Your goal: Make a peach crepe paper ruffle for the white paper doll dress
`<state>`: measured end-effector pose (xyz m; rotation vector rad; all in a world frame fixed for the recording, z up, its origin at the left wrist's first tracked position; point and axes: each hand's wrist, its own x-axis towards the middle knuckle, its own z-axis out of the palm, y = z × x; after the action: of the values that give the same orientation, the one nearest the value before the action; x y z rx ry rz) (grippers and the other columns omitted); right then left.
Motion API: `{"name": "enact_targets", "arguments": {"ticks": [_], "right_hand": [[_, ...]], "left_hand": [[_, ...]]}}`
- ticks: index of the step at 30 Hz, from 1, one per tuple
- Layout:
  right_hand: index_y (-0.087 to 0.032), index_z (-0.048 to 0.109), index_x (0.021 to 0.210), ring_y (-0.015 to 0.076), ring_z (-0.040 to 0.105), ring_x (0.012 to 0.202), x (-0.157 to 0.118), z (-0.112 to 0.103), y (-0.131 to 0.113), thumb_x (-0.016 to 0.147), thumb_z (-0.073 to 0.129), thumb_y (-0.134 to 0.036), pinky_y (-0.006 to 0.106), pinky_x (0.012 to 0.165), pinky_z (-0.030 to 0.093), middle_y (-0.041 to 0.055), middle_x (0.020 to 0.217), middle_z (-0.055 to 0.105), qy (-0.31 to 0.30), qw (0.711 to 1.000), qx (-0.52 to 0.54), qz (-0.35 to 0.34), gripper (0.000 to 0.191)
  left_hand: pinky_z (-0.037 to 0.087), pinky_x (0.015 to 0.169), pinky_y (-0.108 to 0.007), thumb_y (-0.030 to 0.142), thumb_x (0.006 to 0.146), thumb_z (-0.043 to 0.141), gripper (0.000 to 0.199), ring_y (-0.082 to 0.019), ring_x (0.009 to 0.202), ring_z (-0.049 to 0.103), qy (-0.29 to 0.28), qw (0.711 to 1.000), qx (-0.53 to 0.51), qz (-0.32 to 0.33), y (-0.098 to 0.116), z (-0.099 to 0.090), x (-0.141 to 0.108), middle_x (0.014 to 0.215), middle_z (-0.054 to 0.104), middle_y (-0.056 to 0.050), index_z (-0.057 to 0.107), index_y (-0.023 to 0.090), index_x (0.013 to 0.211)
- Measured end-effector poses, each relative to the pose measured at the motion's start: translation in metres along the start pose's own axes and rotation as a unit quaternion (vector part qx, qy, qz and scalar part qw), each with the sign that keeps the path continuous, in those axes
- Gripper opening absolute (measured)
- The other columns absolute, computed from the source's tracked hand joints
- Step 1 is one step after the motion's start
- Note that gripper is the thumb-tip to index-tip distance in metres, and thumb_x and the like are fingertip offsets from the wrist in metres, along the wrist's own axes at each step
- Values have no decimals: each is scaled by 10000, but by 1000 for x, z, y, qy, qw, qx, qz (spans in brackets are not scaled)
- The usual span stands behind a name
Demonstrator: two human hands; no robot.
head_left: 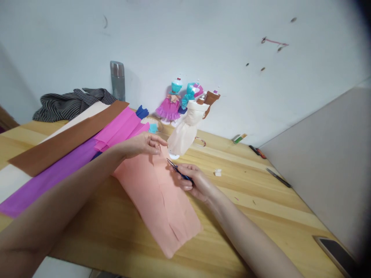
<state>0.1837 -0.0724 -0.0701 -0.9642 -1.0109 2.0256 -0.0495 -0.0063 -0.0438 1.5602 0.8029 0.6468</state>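
Observation:
A sheet of peach crepe paper [162,197] lies at an angle across the front of the table, with a fold or layered edge running down it. At its upper end is my left hand [145,143], closed, fingers bent around the paper's edge. In my right hand [193,179] is a small pair of scissors [175,166] with dark blue handles. Its blades point up and left, over the paper and close to my left fingertips; they look nearly closed. Just beyond the hands stands a small dress form in a cream dress [188,125].
Purple [55,172], brown [69,137] and pink crepe paper [124,125] lie at left, with striped cloth [72,104] and a flask [117,81] behind. More dressed small forms [169,104] stand by the wall. A cutter knife [278,177] and a phone-like object [334,253] are at right.

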Motion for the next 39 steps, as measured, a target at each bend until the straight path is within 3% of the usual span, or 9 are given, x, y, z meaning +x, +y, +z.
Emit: {"name": "enact_targets", "arguments": {"ticks": [11,23,32,36,39], "right_hand": [[-64,662,859,-19,227,369,-1,2,-2,748,705,-269,153,366,92,-43,587,448,-22,999,30,-18,237],[-61,641,878,-7,197,381,-5,4,-3,776,657,-257,154,354,100,-47,588,435,-53,997,53,-1,222],[-68,658,852,-3,203,377,-3,3,-2,772,655,-278,158,360,101,-39,581,443,-35,998,45,-13,225],[-66,672,854,-2,199,377,-4,3,-2,760,669,-267,160,361,94,-46,567,427,-33,998,45,-21,222],[-63,678,878,-2,203,376,-4,3,-2,759,675,-260,162,360,96,-50,565,415,-30,998,41,-28,231]], "left_hand": [[461,578,-205,153,689,699,431,-87,584,600,-18,999,-21,29,-11,7,7,659,641,19,651,137,1117],[474,592,-199,129,699,668,474,-88,623,610,-46,998,-15,31,-9,9,6,752,692,-13,638,160,1172],[440,548,-183,134,695,651,481,-80,603,562,-29,999,18,31,-6,13,5,727,646,1,641,170,1175],[378,503,-170,181,718,655,512,-64,533,470,-50,998,29,34,-4,10,2,593,534,55,611,193,1228],[394,541,-179,261,734,674,492,-68,569,474,-62,997,30,44,-1,9,0,628,534,49,618,197,1219]]}}
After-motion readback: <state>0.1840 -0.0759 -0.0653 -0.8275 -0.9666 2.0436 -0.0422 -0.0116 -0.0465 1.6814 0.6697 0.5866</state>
